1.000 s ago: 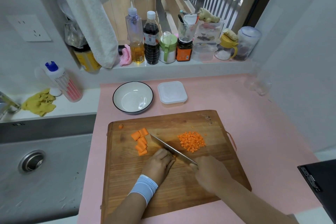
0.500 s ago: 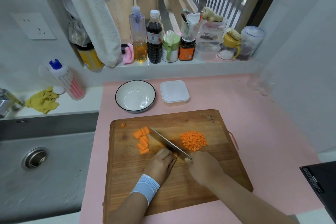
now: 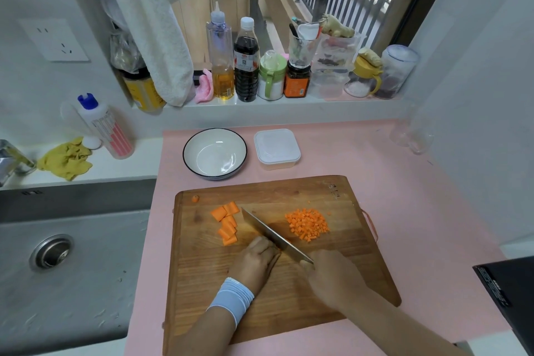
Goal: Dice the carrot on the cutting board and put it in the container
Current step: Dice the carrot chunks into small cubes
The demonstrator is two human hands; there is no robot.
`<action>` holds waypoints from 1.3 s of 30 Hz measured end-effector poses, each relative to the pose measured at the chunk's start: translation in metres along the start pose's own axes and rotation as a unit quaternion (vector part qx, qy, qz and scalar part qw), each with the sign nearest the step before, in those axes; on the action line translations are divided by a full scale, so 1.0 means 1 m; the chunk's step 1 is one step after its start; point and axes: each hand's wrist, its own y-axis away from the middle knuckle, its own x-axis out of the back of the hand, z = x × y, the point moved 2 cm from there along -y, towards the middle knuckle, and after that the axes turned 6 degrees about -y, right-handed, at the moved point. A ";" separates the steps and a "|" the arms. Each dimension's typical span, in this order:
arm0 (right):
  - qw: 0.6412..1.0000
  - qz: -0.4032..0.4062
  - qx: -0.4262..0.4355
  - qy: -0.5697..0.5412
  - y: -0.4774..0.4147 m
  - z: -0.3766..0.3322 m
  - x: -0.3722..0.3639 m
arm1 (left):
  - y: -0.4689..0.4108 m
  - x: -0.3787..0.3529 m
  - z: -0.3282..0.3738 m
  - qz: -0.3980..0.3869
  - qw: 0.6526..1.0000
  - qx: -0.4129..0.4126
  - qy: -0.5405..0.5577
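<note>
A wooden cutting board (image 3: 332, 277) lies on the pink counter. Several thick carrot pieces (image 3: 226, 222) sit at its upper left, and a pile of diced carrot (image 3: 307, 224) at its upper right. My right hand (image 3: 332, 276) grips the handle of a knife (image 3: 271, 235) whose blade slants across the board. My left hand (image 3: 255, 261), with a pale blue wristband, has its fingers curled against the blade over a carrot piece that is mostly hidden. A white bowl (image 3: 215, 154) and a lidded plastic container (image 3: 276, 149) stand behind the board.
A steel sink (image 3: 57, 263) lies to the left. Bottles and jars (image 3: 245, 66) line the window sill. A dish-soap bottle (image 3: 105, 127) and yellow cloth (image 3: 66, 159) sit by the sink. A clear glass (image 3: 416, 136) stands at right, a black object (image 3: 508, 286) at the right edge.
The knife and my right hand have shifted slightly left along the board towards my left hand. The carrot pieces and the diced pile have stayed where they were.
</note>
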 end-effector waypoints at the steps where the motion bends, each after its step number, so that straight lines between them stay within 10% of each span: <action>1: 1.000 -0.001 -0.006 -0.003 0.000 0.001 0.000 | -0.001 -0.001 0.000 -0.001 1.000 -0.001 0.000; 23: 0.996 -0.038 -0.033 -0.077 -0.023 -0.004 0.003 | -0.007 0.010 0.005 -0.049 0.998 0.020 0.012; 28: 0.992 -0.022 -0.022 -0.124 -0.022 -0.005 0.023 | -0.020 0.032 0.000 -0.056 0.976 0.190 0.095; 34: 0.988 0.082 0.122 0.044 -0.019 -0.001 0.041 | -0.067 0.095 -0.032 0.087 0.831 0.515 0.191; 39: 0.925 0.149 0.273 0.220 -0.020 0.013 0.038 | -0.093 0.112 -0.049 -0.119 0.873 0.432 0.193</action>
